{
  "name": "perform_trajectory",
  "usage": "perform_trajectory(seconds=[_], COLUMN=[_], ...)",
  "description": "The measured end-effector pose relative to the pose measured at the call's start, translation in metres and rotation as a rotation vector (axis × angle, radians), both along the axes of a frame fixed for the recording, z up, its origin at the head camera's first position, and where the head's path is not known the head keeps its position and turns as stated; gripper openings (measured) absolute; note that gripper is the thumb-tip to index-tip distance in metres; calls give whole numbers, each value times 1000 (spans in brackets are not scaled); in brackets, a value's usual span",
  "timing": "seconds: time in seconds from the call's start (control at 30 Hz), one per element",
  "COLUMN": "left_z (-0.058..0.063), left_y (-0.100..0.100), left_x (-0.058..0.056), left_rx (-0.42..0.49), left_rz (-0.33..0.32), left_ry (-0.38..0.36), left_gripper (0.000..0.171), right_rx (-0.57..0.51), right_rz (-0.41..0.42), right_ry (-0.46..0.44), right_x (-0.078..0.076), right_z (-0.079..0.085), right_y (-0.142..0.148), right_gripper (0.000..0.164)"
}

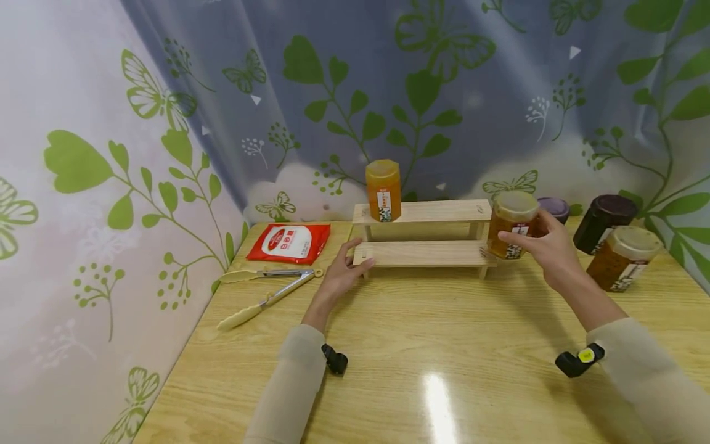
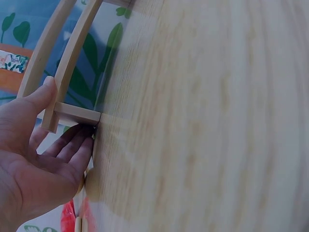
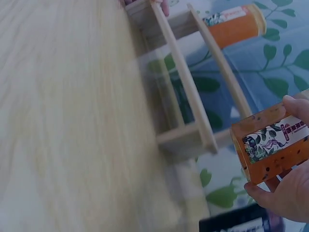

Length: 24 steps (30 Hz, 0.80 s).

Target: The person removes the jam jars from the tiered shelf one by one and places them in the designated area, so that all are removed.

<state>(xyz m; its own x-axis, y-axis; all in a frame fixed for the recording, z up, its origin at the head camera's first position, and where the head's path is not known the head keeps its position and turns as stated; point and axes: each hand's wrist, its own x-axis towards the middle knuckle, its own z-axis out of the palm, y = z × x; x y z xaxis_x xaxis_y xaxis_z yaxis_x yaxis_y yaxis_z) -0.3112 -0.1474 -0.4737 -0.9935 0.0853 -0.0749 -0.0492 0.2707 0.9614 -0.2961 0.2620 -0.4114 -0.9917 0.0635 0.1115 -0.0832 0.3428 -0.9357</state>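
Note:
A two-tier wooden shelf rack [image 1: 424, 253] stands on the table against the curtain. My left hand [image 1: 342, 271] grips the left end of its lower tier; in the left wrist view the thumb lies on the board and the fingers reach round below it. In my right hand [image 1: 551, 250] is a jar of orange jam [image 1: 501, 237] with a pale lid, held between thumb and fingers beside the rack's right end. Dark specks and a printed label show on this jar in the right wrist view. One yellow-orange jar [image 1: 383, 188] sits at the left of the upper tier.
Right of the rack stand a purple-lidded jar [image 1: 556, 208], partly hidden, a dark jar [image 1: 601, 222] and another orange jar [image 1: 612, 265]. To the left lie a red and white sugar bag [image 1: 316, 237] and spread tongs [image 1: 288, 288]. The patterned curtain [image 1: 344, 92] borders the table behind.

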Motion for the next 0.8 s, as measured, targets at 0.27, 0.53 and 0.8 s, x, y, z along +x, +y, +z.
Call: perform_trajectory(seconds=[0.27,0.53,0.8], left_z=[-2,-2,-1], left_y=[-1,0,1], left_x=[0,-1,-1], left_rx=[-13,-25,-22], left_rz=[7,5,-1], left_ry=[2,3,5], left_gripper=[72,69,70], right_rx=[22,121,153], right_rz=[-54,-107,-126], right_ry=[-61,-104,-131], right_x=[9,12,14], right_z=[-14,-32,-45], right_y=[23,47,62], right_gripper=[90,92,100])
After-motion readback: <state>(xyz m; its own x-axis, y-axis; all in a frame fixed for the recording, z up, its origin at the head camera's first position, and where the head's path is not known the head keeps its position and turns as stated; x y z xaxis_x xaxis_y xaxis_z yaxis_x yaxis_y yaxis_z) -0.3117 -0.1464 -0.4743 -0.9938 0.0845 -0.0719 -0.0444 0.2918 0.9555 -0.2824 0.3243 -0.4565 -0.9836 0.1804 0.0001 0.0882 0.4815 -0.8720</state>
